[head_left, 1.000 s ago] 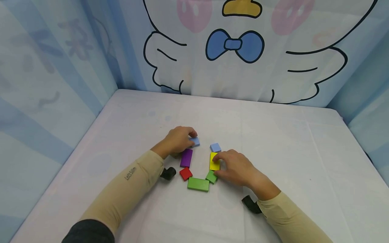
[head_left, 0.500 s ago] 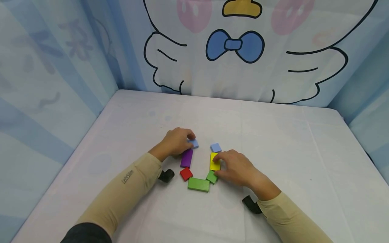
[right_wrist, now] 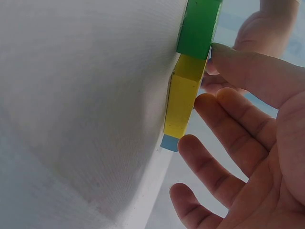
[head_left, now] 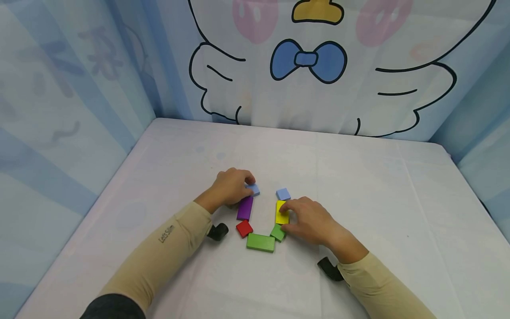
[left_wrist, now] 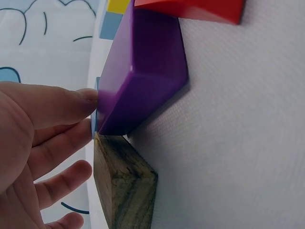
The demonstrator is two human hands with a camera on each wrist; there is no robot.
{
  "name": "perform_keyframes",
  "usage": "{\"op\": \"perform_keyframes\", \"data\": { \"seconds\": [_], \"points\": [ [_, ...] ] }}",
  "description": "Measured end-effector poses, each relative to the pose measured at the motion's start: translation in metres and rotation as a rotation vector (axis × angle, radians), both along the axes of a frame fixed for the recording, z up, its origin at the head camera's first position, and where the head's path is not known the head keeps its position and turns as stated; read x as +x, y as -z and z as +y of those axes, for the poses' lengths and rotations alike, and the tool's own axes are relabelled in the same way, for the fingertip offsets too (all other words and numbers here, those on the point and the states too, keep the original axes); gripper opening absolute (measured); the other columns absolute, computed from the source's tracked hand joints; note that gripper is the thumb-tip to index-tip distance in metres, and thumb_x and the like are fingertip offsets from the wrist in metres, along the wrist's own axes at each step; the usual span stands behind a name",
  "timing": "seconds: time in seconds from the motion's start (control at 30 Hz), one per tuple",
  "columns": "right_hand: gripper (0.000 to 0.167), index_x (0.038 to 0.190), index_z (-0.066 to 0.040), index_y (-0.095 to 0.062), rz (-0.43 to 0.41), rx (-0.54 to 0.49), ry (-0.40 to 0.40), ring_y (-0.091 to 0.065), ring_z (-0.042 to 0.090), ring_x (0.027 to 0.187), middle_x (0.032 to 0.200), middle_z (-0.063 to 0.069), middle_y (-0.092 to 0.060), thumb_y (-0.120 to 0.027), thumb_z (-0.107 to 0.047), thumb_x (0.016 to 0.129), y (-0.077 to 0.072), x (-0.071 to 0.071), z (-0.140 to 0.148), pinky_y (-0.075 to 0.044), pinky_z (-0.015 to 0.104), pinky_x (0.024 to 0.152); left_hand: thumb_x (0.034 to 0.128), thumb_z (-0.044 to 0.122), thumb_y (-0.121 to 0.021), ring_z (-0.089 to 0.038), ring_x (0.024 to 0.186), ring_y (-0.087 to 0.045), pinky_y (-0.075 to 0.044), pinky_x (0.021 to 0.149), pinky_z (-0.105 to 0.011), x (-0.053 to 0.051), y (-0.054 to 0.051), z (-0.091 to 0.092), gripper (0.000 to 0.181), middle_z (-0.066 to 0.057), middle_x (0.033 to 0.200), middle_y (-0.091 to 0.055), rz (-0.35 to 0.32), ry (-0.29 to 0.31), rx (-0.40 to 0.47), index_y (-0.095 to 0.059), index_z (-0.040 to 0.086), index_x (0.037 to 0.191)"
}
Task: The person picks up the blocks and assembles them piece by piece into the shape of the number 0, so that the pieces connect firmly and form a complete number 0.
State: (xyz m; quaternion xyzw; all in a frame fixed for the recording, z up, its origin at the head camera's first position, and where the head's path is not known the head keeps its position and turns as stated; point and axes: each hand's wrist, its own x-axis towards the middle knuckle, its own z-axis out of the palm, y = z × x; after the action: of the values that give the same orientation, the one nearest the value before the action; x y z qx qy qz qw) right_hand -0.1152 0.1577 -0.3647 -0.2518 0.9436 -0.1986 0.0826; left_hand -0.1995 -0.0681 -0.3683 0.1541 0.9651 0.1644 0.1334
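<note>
My left hand pinches a light blue block at the far end of a purple block. In the left wrist view, the thumb and fingers hide most of that blue block, and a wood-grained block lies beside the purple one. My right hand rests on the right side, its thumb at a small green block and fingertips on a yellow block. In the right wrist view its fingers are only loosely bent. A second light blue block lies at the yellow block's far end.
A red block and a long green block form the near side of the block ring. The white cloth-covered table reaches back to a printed curtain. Black wrist cameras hang under both forearms.
My left hand has drawn slightly left and nearer, bringing the light blue block up to the purple one. The right hand keeps its place.
</note>
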Motion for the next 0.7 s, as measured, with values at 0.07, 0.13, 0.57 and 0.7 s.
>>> {"op": "perform_keyframes", "data": {
  "seconds": [0.07, 0.13, 0.57, 0.7],
  "points": [
    [0.031, 0.111, -0.007, -0.07, 0.002, -0.002, -0.002, -0.06, 0.032, 0.108, 0.11, 0.005, -0.069, -0.079, -0.02, 0.085, 0.0002, 0.0, 0.0001, -0.047, 0.049, 0.094, 0.0928, 0.027, -0.073, -0.021, 0.112, -0.058, -0.04, 0.096, -0.044, 0.0004, -0.0002, -0.0002, 0.032, 0.002, 0.121, -0.069, -0.001, -0.003, 0.0, -0.069, 0.015, 0.122],
    [0.031, 0.111, -0.007, -0.07, 0.005, -0.004, -0.003, -0.06, 0.032, 0.107, 0.109, 0.005, -0.069, -0.079, -0.02, 0.084, 0.0005, 0.0, 0.0001, -0.047, 0.049, 0.094, 0.0928, 0.027, -0.073, -0.021, 0.112, -0.057, -0.04, 0.096, -0.045, 0.0007, -0.0005, -0.0005, 0.032, 0.001, 0.12, -0.069, -0.003, -0.007, 0.002, -0.069, 0.015, 0.122],
    [0.031, 0.111, -0.008, -0.07, -0.002, -0.006, 0.004, -0.06, 0.032, 0.109, 0.111, 0.005, -0.069, -0.079, -0.02, 0.085, 0.0023, -0.0006, 0.0006, -0.047, 0.049, 0.095, 0.0933, 0.027, -0.072, -0.022, 0.112, -0.056, -0.039, 0.096, -0.045, 0.0017, 0.0002, -0.0009, 0.031, 0.001, 0.119, -0.069, -0.003, -0.009, -0.005, -0.069, 0.015, 0.122],
    [0.031, 0.111, -0.007, -0.07, 0.003, -0.007, 0.001, -0.06, 0.032, 0.109, 0.11, 0.005, -0.069, -0.079, -0.02, 0.085, 0.0022, -0.0004, 0.0006, -0.047, 0.049, 0.095, 0.0934, 0.027, -0.072, -0.022, 0.111, -0.056, -0.039, 0.096, -0.045, 0.002, -0.001, -0.0007, 0.031, 0.001, 0.119, -0.069, -0.005, -0.01, -0.01, -0.069, 0.015, 0.122]
  ]
}}
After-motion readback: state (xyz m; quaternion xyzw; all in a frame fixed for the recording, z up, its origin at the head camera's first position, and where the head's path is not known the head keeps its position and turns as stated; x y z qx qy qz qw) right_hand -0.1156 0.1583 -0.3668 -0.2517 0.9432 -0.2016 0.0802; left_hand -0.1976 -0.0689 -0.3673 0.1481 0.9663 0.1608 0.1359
